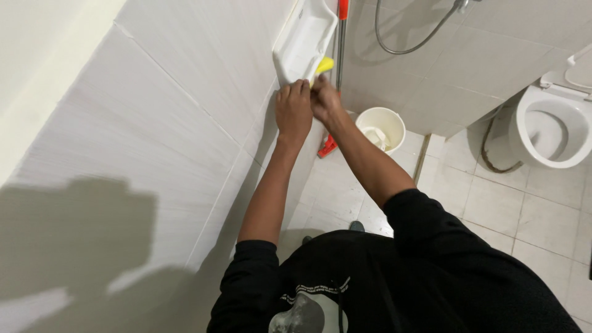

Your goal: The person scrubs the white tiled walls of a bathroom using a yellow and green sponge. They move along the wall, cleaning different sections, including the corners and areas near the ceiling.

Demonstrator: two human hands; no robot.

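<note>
A white plastic wall shelf (302, 40) is fixed to the tiled wall (172, 123). My left hand (293, 111) rests flat against the shelf's lower edge, fingers together. My right hand (325, 100) is closed around a yellow object (324, 64), likely a sponge or cloth, pressed against the shelf's front. Both arms reach forward from black pushed-up sleeves.
A mop or broom with a metal handle (339, 49) and red base (328, 148) leans in the corner. A white bucket (381, 127) with a scoop stands on the tiled floor. A toilet (552, 126) sits at the right. A shower hose (407, 43) hangs on the far wall.
</note>
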